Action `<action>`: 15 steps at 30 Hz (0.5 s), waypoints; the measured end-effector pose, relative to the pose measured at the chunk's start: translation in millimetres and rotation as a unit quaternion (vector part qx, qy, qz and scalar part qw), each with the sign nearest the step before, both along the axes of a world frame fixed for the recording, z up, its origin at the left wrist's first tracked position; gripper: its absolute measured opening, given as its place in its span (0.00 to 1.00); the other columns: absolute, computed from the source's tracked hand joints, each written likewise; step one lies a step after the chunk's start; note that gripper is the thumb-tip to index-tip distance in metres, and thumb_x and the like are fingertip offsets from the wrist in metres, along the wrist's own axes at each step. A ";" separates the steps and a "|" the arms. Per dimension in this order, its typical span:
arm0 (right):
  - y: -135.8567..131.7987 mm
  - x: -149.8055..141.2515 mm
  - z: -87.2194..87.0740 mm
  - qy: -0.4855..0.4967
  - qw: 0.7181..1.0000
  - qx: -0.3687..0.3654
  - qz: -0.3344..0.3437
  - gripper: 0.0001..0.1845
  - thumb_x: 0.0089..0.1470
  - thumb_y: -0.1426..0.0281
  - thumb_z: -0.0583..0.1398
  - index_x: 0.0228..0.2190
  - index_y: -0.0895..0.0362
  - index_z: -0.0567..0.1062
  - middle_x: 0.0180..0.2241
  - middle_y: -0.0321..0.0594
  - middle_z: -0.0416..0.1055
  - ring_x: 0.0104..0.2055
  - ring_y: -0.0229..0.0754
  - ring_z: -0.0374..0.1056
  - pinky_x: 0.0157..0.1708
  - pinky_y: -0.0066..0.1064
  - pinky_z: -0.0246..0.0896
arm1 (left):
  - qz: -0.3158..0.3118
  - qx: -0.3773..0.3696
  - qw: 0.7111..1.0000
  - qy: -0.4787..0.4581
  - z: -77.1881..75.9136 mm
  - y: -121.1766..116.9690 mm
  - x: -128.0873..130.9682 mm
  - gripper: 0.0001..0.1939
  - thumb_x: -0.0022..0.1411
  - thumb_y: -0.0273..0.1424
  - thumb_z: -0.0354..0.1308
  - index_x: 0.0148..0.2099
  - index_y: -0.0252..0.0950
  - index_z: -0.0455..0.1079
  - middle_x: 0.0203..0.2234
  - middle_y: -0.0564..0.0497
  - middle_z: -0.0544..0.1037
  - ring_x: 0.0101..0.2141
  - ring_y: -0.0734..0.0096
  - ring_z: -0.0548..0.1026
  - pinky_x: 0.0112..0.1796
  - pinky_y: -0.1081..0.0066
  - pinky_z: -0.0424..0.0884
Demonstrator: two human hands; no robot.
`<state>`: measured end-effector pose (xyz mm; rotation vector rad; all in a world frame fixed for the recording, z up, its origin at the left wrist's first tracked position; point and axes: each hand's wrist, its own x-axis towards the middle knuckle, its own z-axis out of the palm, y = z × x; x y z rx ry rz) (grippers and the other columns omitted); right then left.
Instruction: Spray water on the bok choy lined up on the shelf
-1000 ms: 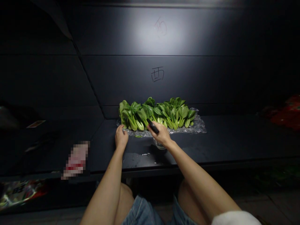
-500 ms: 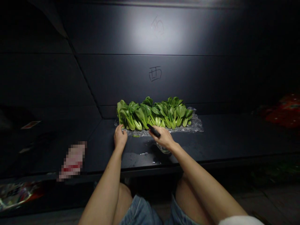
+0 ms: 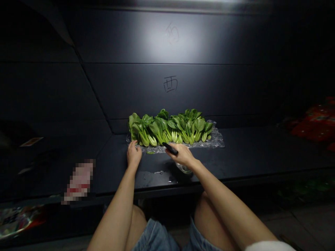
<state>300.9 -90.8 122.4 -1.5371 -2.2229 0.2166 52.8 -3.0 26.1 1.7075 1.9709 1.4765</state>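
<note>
**Bok choy (image 3: pixel 169 127) in a row on clear plastic wrap (image 3: pixel 211 141)**

The heads lie side by side on the crinkled wrap, leaves towards the back and pale stems pointing towards the person, on a dark bench (image 3: pixel 248 150). The wrap is the only thing holding them, and it pokes out past the row at the front and the far end.

Just in front of the row, the left hand (image 3: pixel 134 156) rests palm down, its loosely curled fingers (image 3: pixel 134 143) on the wrap's front edge. I can't tell whether they are pinching it or only touching it. The right hand (image 3: pixel 182 155) sits just in front of the row's middle, its fingers closed around a slim black object (image 3: pixel 170 148), which points back and left towards the stems. The grip hides part of the object, so I can't say what it is.

Under the right wrist, a clear object (image 3: pixel 184 168) shows only as a pale glint; the hand covers most of it, so I can't tell if it's a bag or a container. Wet marks (image 3: pixel 157 177) dot the bench in front of the row.

Well left of the row is a package (image 3: pixel 78 181) blurred beyond reading, and well right of it is a heap of something red (image 3: pixel 314 127), too dark to make out. On the panel (image 3: pixel 209 90) behind the row, the character 西 (image 3: pixel 170 84) is written in dark marker.
</note>
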 end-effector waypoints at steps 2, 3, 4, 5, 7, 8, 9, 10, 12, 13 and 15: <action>0.6 0.6 -1.0 0.009 1.000 0.004 0.002 0.11 0.61 0.61 0.58 0.38 0.52 0.77 0.35 0.41 0.79 0.35 0.44 0.73 0.31 0.28 0.51 | -0.001 0.006 1.000 -0.003 -0.9 0.5 -0.3 0.22 0.56 0.23 0.49 0.52 0.32 0.72 0.52 0.38 0.75 0.57 0.55 0.70 0.61 0.58 0.62; 0.8 1.1 -1.6 0.013 1.000 0.006 0.001 0.11 0.61 0.61 0.57 0.38 0.53 0.77 0.34 0.41 0.79 0.35 0.43 0.73 0.31 0.28 0.51 | -0.001 0.009 1.000 -0.005 -1.2 0.6 -0.4 0.22 0.56 0.23 0.50 0.52 0.33 0.72 0.52 0.39 0.75 0.56 0.56 0.70 0.61 0.58 0.62; 1.0 1.8 -2.0 0.016 1.000 0.009 -0.004 0.12 0.62 0.60 0.57 0.38 0.53 0.77 0.34 0.41 0.79 0.35 0.43 0.73 0.31 0.28 0.52 | 0.000 0.010 1.000 -0.006 -1.4 0.7 -0.3 0.22 0.56 0.23 0.50 0.52 0.33 0.72 0.51 0.40 0.75 0.57 0.56 0.70 0.61 0.58 0.62; 1.2 2.6 -2.4 0.018 1.000 0.011 -0.011 0.12 0.62 0.60 0.57 0.38 0.53 0.78 0.34 0.41 0.79 0.36 0.43 0.73 0.31 0.28 0.52 | -0.001 0.011 1.000 -0.005 -1.5 0.7 -0.2 0.22 0.56 0.23 0.50 0.52 0.33 0.72 0.52 0.40 0.75 0.57 0.56 0.70 0.61 0.59 0.62; 1.5 4.6 -2.7 0.022 0.999 0.016 -0.029 0.13 0.62 0.60 0.57 0.37 0.53 0.78 0.33 0.41 0.78 0.35 0.43 0.72 0.31 0.28 0.52 | -0.004 0.009 1.000 -0.001 -0.9 0.5 0.4 0.22 0.56 0.23 0.49 0.52 0.33 0.72 0.52 0.39 0.75 0.57 0.56 0.70 0.61 0.58 0.62; 1.7 5.7 -2.7 0.023 0.999 0.018 -0.039 0.13 0.62 0.60 0.57 0.36 0.53 0.78 0.33 0.41 0.78 0.35 0.43 0.72 0.31 0.28 0.52 | -0.006 0.008 1.000 0.001 -0.3 0.3 0.8 0.22 0.56 0.23 0.49 0.52 0.32 0.72 0.52 0.39 0.75 0.57 0.56 0.70 0.61 0.58 0.62; 2.0 6.9 -2.6 0.023 0.998 0.020 -0.047 0.13 0.62 0.60 0.57 0.36 0.53 0.78 0.33 0.41 0.78 0.35 0.43 0.72 0.31 0.28 0.52 | -0.009 0.007 1.000 0.003 0.5 0.0 1.3 0.22 0.56 0.23 0.49 0.52 0.32 0.72 0.52 0.38 0.75 0.56 0.56 0.70 0.61 0.58 0.62; 2.5 8.2 -2.3 0.022 0.998 0.020 -0.054 0.13 0.62 0.60 0.57 0.36 0.53 0.78 0.33 0.41 0.78 0.35 0.43 0.71 0.31 0.28 0.52 | -0.012 0.005 1.000 0.006 1.4 -0.3 1.8 0.23 0.56 0.22 0.49 0.53 0.32 0.72 0.52 0.38 0.74 0.57 0.55 0.70 0.61 0.57 0.62; 3.8 10.9 -1.4 0.021 0.997 0.022 -0.065 0.13 0.62 0.60 0.56 0.35 0.53 0.78 0.33 0.41 0.78 0.35 0.44 0.71 0.30 0.28 0.51 | -0.013 0.000 1.000 0.009 3.4 -1.0 3.0 0.23 0.55 0.22 0.49 0.53 0.31 0.71 0.53 0.37 0.74 0.57 0.55 0.70 0.62 0.57 0.61; 4.6 12.3 -0.9 0.021 0.997 0.024 -0.069 0.13 0.62 0.60 0.56 0.35 0.54 0.77 0.32 0.41 0.78 0.35 0.44 0.71 0.30 0.28 0.51 | -0.013 -0.003 1.000 0.010 4.3 -1.2 3.5 0.23 0.55 0.22 0.49 0.53 0.30 0.71 0.54 0.36 0.73 0.57 0.54 0.69 0.62 0.57 0.61; 6.6 14.9 0.0 0.023 0.996 0.032 -0.075 0.14 0.62 0.59 0.56 0.35 0.54 0.77 0.32 0.41 0.77 0.34 0.44 0.71 0.29 0.28 0.51 | -0.015 -0.008 1.000 0.009 5.7 -1.6 4.6 0.23 0.55 0.22 0.49 0.53 0.29 0.71 0.55 0.36 0.73 0.58 0.54 0.69 0.62 0.58 0.62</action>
